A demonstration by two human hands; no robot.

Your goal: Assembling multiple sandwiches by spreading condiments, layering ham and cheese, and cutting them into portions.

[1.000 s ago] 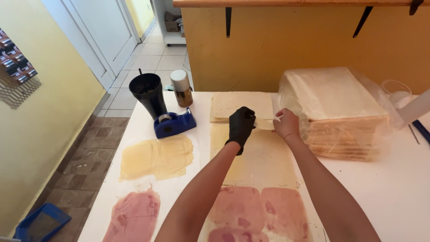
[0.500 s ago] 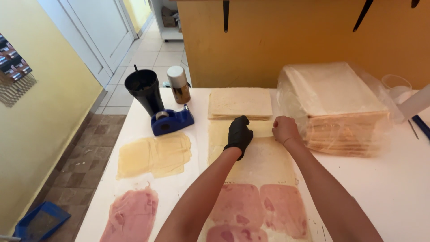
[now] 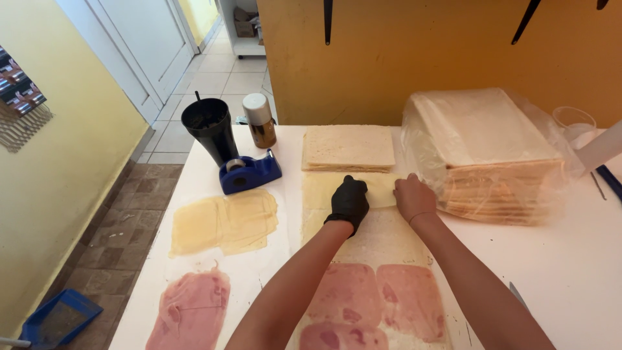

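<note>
Both hands press palm-down, fingers curled, on one cheese slice (image 3: 337,189) laid across the long bread sheet (image 3: 382,236): the gloved left hand (image 3: 348,201), the bare right hand (image 3: 413,197). Nearer, three ham slices (image 3: 376,301) cover that sheet. Beyond sits one bread stack (image 3: 348,147).

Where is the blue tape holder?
In the head view, the blue tape holder sits on the left part of the white table, just in front of the black cup and behind the cheese slices.
</note>
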